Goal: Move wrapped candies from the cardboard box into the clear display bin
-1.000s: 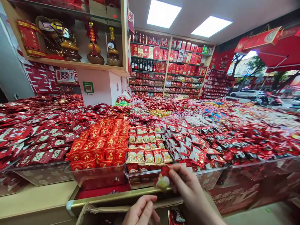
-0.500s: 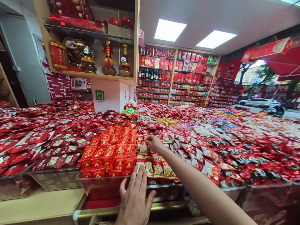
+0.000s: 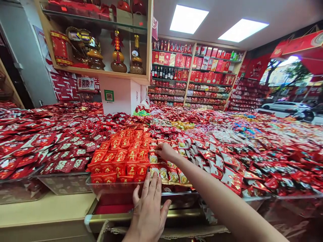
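Note:
My left hand (image 3: 150, 205) lies with fingers stretched out, its fingertips against the front row of small red-and-gold packets (image 3: 173, 176) with a round yellow picture. Above it, my right hand (image 3: 166, 151) is closed, fingers curled down among the same kind of packets. Its fingertips are partly hidden, so what they hold, if anything, cannot be made out. Directly left of both hands stand orange-red packets (image 3: 119, 156) with gold characters, stacked in neat rows. They sit in a clear plastic bin (image 3: 111, 191), whose front edge is beside my left hand.
Dark red packets (image 3: 66, 164) fill the bin to the left. Red-and-white packets (image 3: 230, 176) are heaped on the right. A wooden display cabinet (image 3: 148, 43) overhangs the back left. Beneath the bins runs a gold-coloured rail (image 3: 184, 213), with torn cardboard (image 3: 174, 232) under it.
The view has tilted slightly downward and turned a little left. My right hand stays closed at nearly the same packets. My left hand still rests flat at the front row.

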A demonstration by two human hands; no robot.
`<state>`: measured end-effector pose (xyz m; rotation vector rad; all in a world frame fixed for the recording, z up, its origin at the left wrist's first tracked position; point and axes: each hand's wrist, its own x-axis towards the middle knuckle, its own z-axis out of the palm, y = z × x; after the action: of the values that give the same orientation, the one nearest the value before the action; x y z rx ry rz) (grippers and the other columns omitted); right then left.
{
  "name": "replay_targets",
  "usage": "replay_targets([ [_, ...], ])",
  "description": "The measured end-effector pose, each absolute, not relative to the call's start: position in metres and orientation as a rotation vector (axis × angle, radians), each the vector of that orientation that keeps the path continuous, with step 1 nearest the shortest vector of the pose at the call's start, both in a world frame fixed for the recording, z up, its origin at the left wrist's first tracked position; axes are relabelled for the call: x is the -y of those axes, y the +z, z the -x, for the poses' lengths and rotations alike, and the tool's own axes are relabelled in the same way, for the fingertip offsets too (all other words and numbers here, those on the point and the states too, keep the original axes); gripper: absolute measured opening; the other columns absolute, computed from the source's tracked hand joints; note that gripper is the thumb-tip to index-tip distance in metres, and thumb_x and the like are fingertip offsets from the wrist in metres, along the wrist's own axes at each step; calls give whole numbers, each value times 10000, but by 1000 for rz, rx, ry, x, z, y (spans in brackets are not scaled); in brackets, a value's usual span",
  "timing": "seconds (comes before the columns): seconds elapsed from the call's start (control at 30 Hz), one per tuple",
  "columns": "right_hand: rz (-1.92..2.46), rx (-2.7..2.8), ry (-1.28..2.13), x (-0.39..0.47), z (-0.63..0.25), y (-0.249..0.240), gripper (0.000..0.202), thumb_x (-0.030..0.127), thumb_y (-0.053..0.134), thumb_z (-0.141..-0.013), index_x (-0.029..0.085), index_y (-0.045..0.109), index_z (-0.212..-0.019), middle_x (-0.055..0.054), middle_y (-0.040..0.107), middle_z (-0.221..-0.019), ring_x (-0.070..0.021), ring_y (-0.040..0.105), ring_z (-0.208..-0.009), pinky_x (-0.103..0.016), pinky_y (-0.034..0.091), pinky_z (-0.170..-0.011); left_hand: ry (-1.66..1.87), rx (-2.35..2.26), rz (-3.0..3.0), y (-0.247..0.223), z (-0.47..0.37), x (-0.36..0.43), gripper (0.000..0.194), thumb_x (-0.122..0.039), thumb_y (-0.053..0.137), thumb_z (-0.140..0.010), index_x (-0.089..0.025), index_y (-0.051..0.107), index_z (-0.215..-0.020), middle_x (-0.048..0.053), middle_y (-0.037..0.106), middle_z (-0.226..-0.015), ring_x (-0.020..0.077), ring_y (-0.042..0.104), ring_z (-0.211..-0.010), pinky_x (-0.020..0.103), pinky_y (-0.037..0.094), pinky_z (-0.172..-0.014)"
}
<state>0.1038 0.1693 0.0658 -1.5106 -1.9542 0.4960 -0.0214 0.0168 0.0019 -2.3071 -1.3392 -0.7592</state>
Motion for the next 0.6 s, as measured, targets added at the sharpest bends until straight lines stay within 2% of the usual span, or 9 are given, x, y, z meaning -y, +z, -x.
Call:
replay_targets([
  [0.2, 1410, 1878, 314, -155, -107, 84, 158, 148, 536, -701, 108, 633, -819, -114, 614, -877, -195, 535, -825, -309, 385, -746, -716, 1369, 2335, 6, 21, -16, 487, -276, 417, -829, -132, 351, -1290, 103, 335, -1366, 284, 238, -1255, 426, 250, -876],
  [0.27, 1353, 1845, 308, -134, -111, 88, 157, 185, 502, -744, 117, 610, -835, -86, 615, -854, -166, 538, -799, -285, 399, -724, -718, 1353, 2347, 6, 23, -15, 484, -273, 418, -830, -127, 353, -1288, 103, 339, -1364, 283, 227, -1259, 426, 248, -887],
  [0.33, 1268, 1848, 445, -100, -117, 81, 164, 247, 482, -778, 136, 595, -818, -28, 617, -740, -126, 545, -685, -243, 416, -626, -732, 1333, 2349, 7, 25, -14, 469, -265, 416, -832, -119, 373, -1276, 107, 352, -1358, 287, 228, -1259, 435, 239, -903],
  [0.4, 1175, 1865, 747, -57, -122, 63, 197, 320, 510, -774, 141, 594, -787, 11, 595, -643, -109, 535, -598, -225, 415, -547, -741, 1295, 2364, 8, 29, -12, 461, -259, 417, -830, -118, 387, -1268, 105, 371, -1348, 292, 233, -1257, 439, 239, -912],
  [0.47, 1223, 1841, 927, -13, -126, 38, 224, 341, 500, -798, 137, 590, -823, 3, 608, -728, -103, 548, -616, -241, 446, -564, -771, 1258, 2375, 11, 33, -8, 463, -264, 431, -821, -131, 397, -1263, 102, 400, -1331, 300, 247, -1250, 437, 258, -907],
  [0.6, 1309, 1805, 993, 51, -124, -5, 203, 308, 474, -829, 171, 570, -944, -40, 586, -974, -140, 567, -778, -287, 488, -647, -875, 1150, 2470, 16, 34, 3, 411, -201, 467, -791, -196, 476, -1202, 87, 440, -1302, 303, 278, -1235, 440, 310, -900],
])
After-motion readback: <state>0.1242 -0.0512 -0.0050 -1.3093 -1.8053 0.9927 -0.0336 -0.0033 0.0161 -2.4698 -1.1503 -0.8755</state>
